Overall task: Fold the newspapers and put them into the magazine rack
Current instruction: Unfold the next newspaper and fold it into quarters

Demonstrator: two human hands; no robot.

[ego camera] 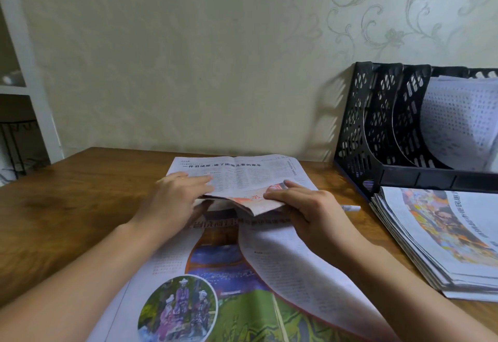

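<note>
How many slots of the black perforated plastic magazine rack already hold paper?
1. Of the black perforated plastic magazine rack, only the rightmost visible slot holds white printed paper; slots beyond the right frame edge may be hidden.

Soft, even daylight fills the scene, dim rather than bright, with a cool greenish cast on the wall [188,58]. The black rack [377,131] throws a dotted shadow onto the wall to its left — the light reaches it from the right. To the rack's lower left, faint shadows sit under the hands. No glare shows on the wooden table [67,207]. The wide lens bends lines at the edges — the white frame [27,58] far left of the rack leans. Fine print is soft, the forearms nearest the camera blurred.
</note>
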